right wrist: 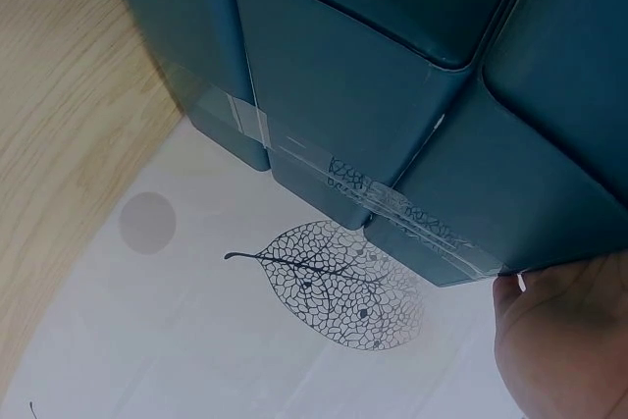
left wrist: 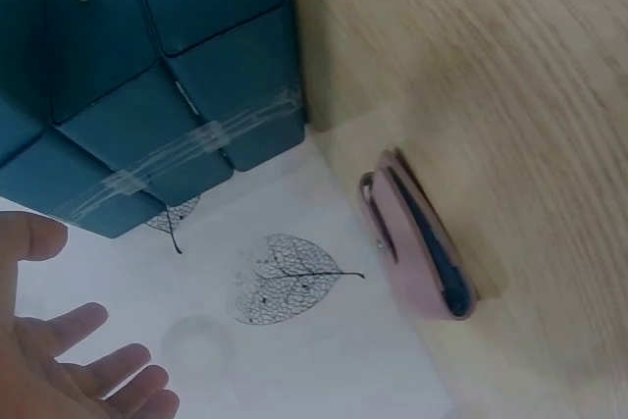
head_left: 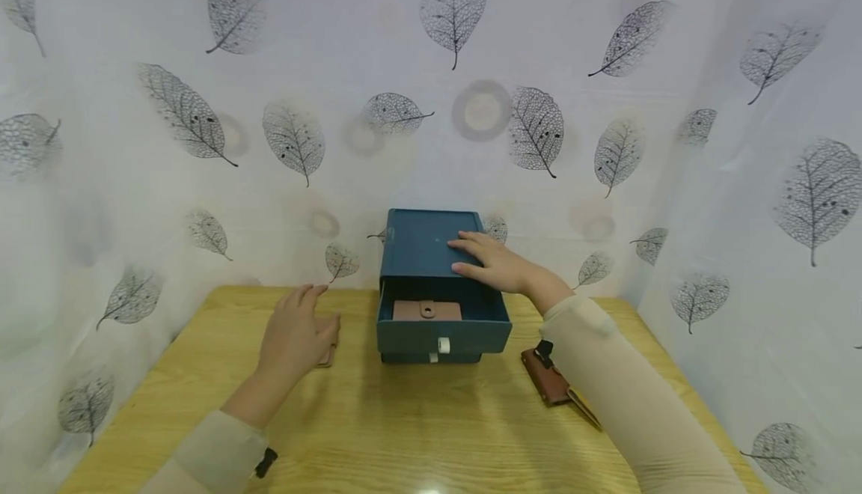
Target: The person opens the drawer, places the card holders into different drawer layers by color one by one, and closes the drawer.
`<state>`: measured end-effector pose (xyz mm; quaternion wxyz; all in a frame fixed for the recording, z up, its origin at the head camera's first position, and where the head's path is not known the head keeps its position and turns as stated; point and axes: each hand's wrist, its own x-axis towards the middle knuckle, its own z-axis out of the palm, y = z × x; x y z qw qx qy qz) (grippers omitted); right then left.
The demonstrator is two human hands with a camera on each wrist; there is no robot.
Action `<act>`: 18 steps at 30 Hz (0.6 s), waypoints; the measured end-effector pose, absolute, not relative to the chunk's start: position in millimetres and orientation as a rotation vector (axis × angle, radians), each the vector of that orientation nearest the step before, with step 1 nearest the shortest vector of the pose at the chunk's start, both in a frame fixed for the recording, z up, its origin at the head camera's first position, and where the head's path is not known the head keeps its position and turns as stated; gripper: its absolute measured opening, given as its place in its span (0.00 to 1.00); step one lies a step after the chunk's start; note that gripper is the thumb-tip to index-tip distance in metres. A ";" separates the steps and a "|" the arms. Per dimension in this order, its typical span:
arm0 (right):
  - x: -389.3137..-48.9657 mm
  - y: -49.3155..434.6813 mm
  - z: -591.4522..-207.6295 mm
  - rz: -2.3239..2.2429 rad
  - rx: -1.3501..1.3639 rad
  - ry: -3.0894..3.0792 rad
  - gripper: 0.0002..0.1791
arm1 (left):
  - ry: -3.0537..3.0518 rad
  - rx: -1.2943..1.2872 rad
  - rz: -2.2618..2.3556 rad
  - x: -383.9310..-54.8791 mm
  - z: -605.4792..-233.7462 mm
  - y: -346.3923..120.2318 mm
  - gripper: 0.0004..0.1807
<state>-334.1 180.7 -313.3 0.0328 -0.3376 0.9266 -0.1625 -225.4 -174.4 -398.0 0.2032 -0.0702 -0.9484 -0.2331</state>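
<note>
A blue drawer box [head_left: 424, 239] stands at the back of the wooden table, with its top drawer [head_left: 404, 337] pulled out. Inside that drawer lies a pink wallet [head_left: 407, 310] with a snap strap. My right hand [head_left: 497, 262] rests on the right side of the box's top, fingers spread and fairly straight. To the left of the box, my left hand [head_left: 291, 333] is in the air with loosely bent fingers and nothing held. A second pink wallet [head_left: 326, 359], partly hidden behind this hand, is on the table; the left wrist view shows this wallet [left wrist: 417, 242] apart from the fingers.
Under my right forearm lie a brown wallet [head_left: 547, 380] and a yellowish flat item [head_left: 584, 408], partly covered by the sleeve. A lower drawer with a white pull tab [head_left: 434, 358] sits beneath the pulled-out one. A leaf-patterned curtain [head_left: 417, 172] hangs behind the table.
</note>
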 end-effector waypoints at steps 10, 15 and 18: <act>-334.3 179.3 -312.3 -0.520 -1.039 2.846 0.37 | -2.726 -0.091 -0.673 -231.9 -412.2 -183.8 0.36; -332.9 178.8 -312.0 -0.518 -1.041 2.849 0.37 | -2.790 -0.050 -0.661 -235.5 -420.7 -186.3 0.38; -332.6 179.2 -312.5 -0.519 -1.043 2.849 0.37 | -2.826 -0.023 -0.664 -238.3 -426.9 -187.7 0.40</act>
